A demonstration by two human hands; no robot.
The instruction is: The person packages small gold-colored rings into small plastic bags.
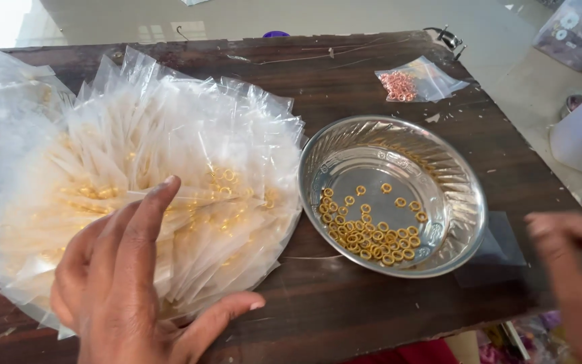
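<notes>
1. On the dark wooden table point(345, 317), a fanned heap of small clear plastic bags point(163, 168) is spread across the left half; small gold rings are visible inside many of them.
2. The left hand point(126, 283) is laid flat on the near edge of the heap, fingers extended and thumb spread. Nothing is gripped; the palm merely rests on the plastic.
3. The right hand point(574, 263) is seen at the right edge of the view, blurred and held above the table's near right corner. Whether anything is pinched between its fingers cannot be told.
4. A round steel bowl point(466, 202) with a fluted wall stands just beside the heap, to its right. Loose gold rings point(372, 232) are gathered in the near part of its bottom (a few lie scattered further back), and much of the bottom is bare.
5. A separate clear bag of copper-coloured rings point(399, 85) lies near the far right of the table, well apart from both hands.
6. Progress, as judged from the layout: a large number of bags is already filled, while a modest quantity of loose rings remains unbagged in the bowl. The work is therefore assessed as well advanced but not complete.
</notes>
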